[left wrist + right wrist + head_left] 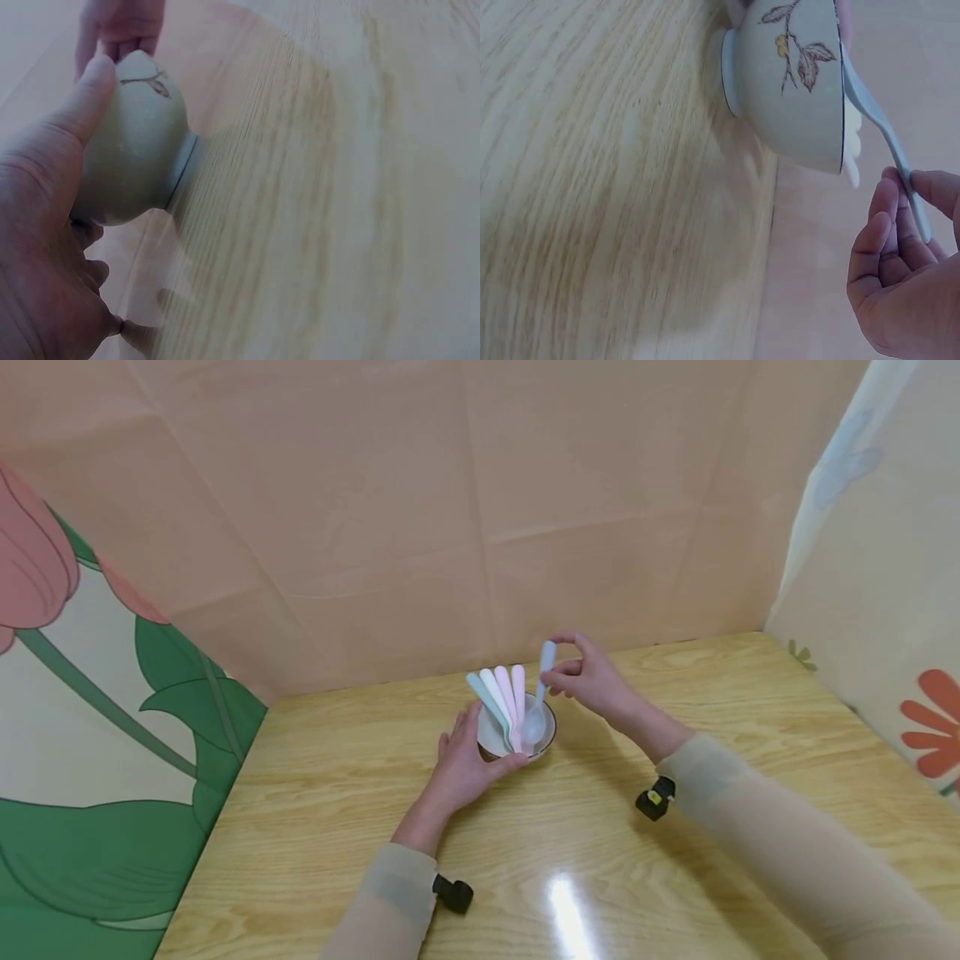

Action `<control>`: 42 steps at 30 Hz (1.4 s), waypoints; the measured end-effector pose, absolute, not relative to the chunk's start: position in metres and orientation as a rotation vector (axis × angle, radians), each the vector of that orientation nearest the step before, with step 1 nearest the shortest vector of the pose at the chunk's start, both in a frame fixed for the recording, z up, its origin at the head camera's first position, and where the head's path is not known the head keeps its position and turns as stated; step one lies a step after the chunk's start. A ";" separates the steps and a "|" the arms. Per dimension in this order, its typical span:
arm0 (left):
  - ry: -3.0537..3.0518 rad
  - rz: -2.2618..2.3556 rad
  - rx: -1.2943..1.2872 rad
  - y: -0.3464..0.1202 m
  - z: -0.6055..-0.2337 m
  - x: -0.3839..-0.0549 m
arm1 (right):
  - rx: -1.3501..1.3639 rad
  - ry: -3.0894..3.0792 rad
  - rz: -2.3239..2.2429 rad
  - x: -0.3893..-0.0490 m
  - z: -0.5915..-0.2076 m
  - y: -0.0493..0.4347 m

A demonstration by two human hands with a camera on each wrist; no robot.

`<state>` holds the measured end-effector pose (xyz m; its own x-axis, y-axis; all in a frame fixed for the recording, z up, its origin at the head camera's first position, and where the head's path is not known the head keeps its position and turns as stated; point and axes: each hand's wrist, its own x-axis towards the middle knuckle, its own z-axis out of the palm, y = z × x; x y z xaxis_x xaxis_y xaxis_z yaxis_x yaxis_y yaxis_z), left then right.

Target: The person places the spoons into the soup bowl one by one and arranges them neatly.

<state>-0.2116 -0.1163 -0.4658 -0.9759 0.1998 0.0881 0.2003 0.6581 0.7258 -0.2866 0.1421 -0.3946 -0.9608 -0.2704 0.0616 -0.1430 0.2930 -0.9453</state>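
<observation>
A small white bowl (552,732) with a dark rim stands on the table; the right wrist view shows a leafy branch pattern on the bowl (791,97). My left hand (461,772) grips it from the near left side, thumb at the rim and fingers round the wall. Between thumb and fingers, my right hand (592,681) pinches the handle of a pale blue spoon (547,658), whose head lies over the bowl's right inside. Several other spoons lean in the bowl, handles fanned toward the back: a green spoon (487,695), a white spoon (493,683) and pink spoons (519,683).
The wood-grain table (315,827) spreads out around the bowl. A plain pinkish backdrop (375,527) rises behind its back edge, with flower-printed panels (172,710) at the sides. Small black wrist cameras (453,895) sit on both sleeves.
</observation>
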 end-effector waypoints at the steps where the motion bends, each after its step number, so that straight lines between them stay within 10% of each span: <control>1: -2.855 -1.253 -0.349 -0.116 -0.465 -0.211 | -0.392 2.435 -1.757 -0.287 -0.395 0.141; 42: -2.820 -1.244 -0.416 -0.118 -0.467 -0.211 | -0.426 2.418 -1.638 -0.299 -0.418 0.130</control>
